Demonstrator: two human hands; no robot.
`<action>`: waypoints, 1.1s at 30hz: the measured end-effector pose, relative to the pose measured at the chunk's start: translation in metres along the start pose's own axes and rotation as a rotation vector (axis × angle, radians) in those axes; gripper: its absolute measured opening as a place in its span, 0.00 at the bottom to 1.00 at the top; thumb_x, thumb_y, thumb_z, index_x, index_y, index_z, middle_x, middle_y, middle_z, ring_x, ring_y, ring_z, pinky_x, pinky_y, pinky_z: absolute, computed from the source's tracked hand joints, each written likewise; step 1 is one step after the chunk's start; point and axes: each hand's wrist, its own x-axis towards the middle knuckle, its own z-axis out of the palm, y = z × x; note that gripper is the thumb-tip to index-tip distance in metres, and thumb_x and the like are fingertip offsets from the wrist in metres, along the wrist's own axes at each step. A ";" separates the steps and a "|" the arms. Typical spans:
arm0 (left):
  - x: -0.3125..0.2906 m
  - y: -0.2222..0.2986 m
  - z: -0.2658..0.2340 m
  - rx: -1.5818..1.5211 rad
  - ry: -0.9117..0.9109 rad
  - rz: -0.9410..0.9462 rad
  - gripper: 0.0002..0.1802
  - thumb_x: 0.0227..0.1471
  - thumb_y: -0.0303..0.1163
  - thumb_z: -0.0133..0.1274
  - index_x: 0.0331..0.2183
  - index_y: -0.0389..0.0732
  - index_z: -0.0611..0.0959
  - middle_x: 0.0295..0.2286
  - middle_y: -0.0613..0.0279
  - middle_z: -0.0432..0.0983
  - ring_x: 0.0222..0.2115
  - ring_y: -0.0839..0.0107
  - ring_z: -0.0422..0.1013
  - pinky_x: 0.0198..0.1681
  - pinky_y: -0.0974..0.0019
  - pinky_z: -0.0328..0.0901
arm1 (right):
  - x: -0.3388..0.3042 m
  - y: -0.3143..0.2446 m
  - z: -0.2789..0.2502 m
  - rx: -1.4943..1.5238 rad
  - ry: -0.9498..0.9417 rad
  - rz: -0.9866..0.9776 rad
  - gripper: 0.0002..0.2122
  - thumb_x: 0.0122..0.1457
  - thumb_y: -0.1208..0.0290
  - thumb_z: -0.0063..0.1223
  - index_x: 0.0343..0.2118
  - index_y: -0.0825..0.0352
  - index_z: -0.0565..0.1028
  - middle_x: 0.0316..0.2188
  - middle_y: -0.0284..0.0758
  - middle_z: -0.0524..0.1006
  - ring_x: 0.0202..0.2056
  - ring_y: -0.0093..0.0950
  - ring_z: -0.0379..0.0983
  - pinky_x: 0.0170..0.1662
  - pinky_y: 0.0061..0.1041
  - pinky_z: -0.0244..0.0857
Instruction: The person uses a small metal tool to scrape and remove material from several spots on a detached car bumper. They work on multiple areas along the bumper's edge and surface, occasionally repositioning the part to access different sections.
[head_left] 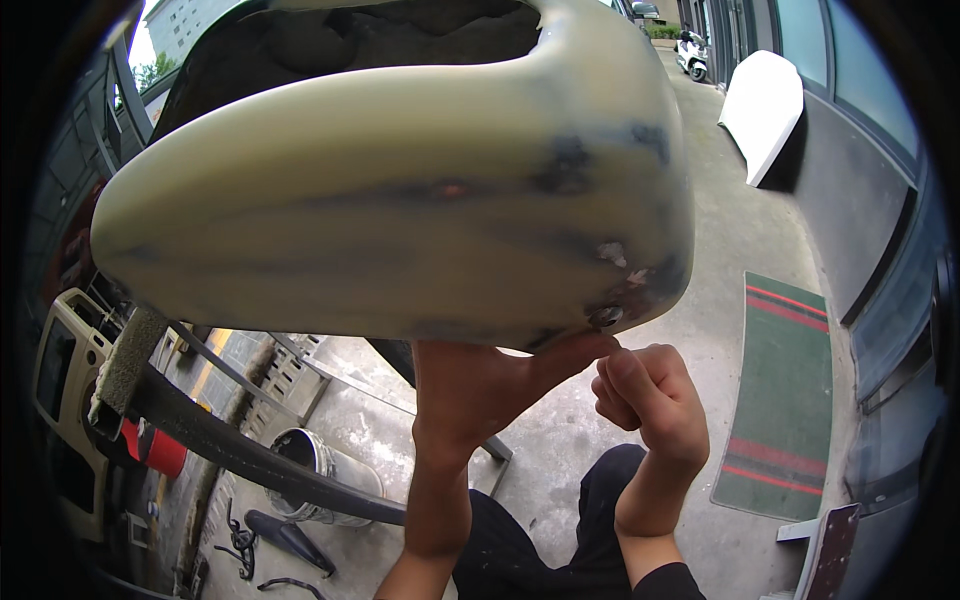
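A large curved vehicle body panel, beige with dark sanded patches, fills the upper middle of the view. Near its lower right corner are a small round hole and some chipped spots. My left hand reaches up under the panel's lower edge, its thumb stretched along that edge toward the hole. The panel hides its other fingers. Just below the corner, my right hand is closed with curled fingers close to the left thumb. Whatever its fingertips hold, if anything, is hidden.
Below the panel's left end runs a dark stand bar with a padded end. A grey bucket, a red bucket and a vehicle door stand left. A green mat lies right; a white panel leans against the wall.
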 end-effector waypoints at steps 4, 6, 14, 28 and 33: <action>0.004 -0.002 0.005 -0.038 0.046 0.044 0.26 0.28 0.38 0.73 0.33 0.38 0.82 0.29 0.63 0.79 0.29 0.70 0.74 0.33 0.67 0.68 | -0.001 -0.014 -0.004 -0.152 0.050 -0.006 0.24 0.64 0.61 0.41 0.11 0.63 0.55 0.09 0.22 0.51 0.12 0.13 0.43 0.15 0.19 0.36; 0.005 -0.002 0.006 -0.041 0.067 0.060 0.26 0.28 0.38 0.73 0.33 0.38 0.82 0.29 0.62 0.79 0.29 0.70 0.74 0.34 0.67 0.68 | 0.001 -0.023 -0.008 -0.279 0.037 -0.031 0.24 0.64 0.60 0.41 0.11 0.63 0.55 0.09 0.22 0.52 0.12 0.13 0.44 0.15 0.20 0.37; 0.007 0.004 0.009 -0.082 0.060 -0.005 0.26 0.29 0.37 0.72 0.33 0.38 0.82 0.29 0.63 0.79 0.29 0.70 0.74 0.34 0.67 0.68 | 0.027 -0.030 -0.039 0.005 -0.363 0.227 0.23 0.64 0.61 0.40 0.12 0.61 0.54 0.10 0.22 0.51 0.13 0.14 0.45 0.15 0.18 0.38; 0.004 -0.001 0.008 -0.065 0.040 0.008 0.25 0.29 0.36 0.72 0.33 0.38 0.81 0.29 0.63 0.78 0.29 0.72 0.74 0.33 0.68 0.68 | 0.005 -0.016 -0.018 -0.055 -0.114 0.095 0.24 0.65 0.61 0.39 0.11 0.63 0.53 0.10 0.23 0.50 0.13 0.14 0.43 0.14 0.18 0.36; 0.006 0.001 0.009 -0.074 0.067 -0.013 0.26 0.29 0.36 0.72 0.33 0.38 0.81 0.28 0.63 0.78 0.29 0.72 0.74 0.33 0.68 0.68 | 0.016 -0.031 -0.032 -0.056 -0.258 0.224 0.25 0.64 0.60 0.41 0.10 0.62 0.52 0.10 0.23 0.50 0.13 0.15 0.43 0.15 0.19 0.37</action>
